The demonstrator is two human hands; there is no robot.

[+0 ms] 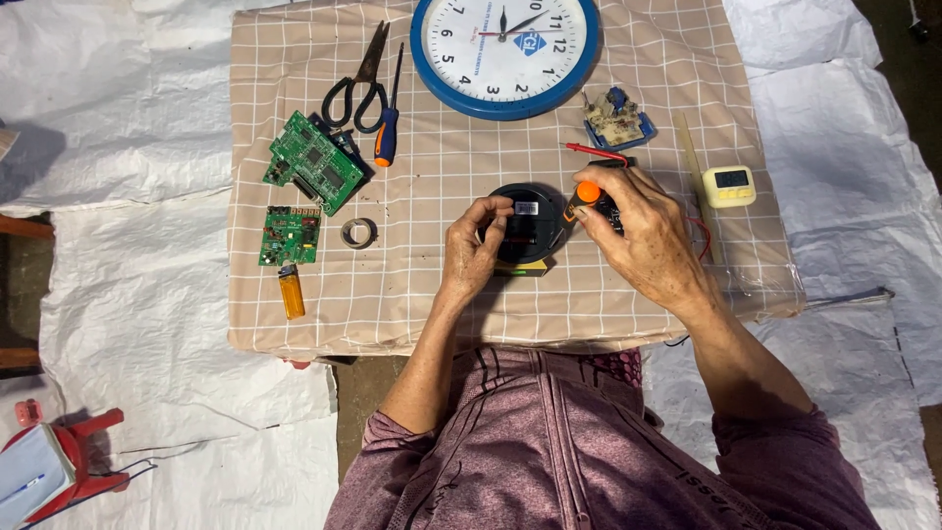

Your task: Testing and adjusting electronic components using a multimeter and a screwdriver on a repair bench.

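Ideally, the left hand (473,250), its grip clamped on the round black device (523,228) mid-surface, holds it steady while the right hand (643,231), closed around the orange-capped tool (583,199), works squarely.

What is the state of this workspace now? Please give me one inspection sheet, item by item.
Surface: low table under a beige checked cloth.
Job's things: round black device; orange-capped tool.
Clutter: wall clock, scissors, screwdriver, two green boards, tape ring, lighter, timer, small board on a blue tray.
Grips: left hand holds the device; right hand holds the tool.
Cables: red probe lead.
Surroundings: white sheeting on the floor, red stool.
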